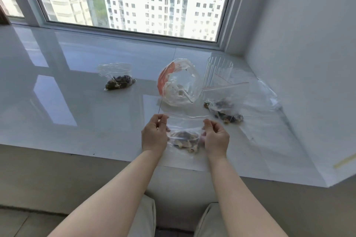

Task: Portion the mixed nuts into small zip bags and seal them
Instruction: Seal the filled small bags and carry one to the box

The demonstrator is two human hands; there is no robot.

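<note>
Nut bags (185, 136): three filled, one in both hands (154, 133).

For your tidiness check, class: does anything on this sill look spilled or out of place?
Yes: a few loose nuts lie on the sill beside the right-hand zip bag, outside it, as if spilled.

A small clear zip bag (185, 134) with mixed nuts (185, 139) in its bottom is held upright by its top corners above the sill's near edge. A second filled bag (224, 102) lies toward the right end, and a third (117, 77) lies left of the middle, well apart.
</note>
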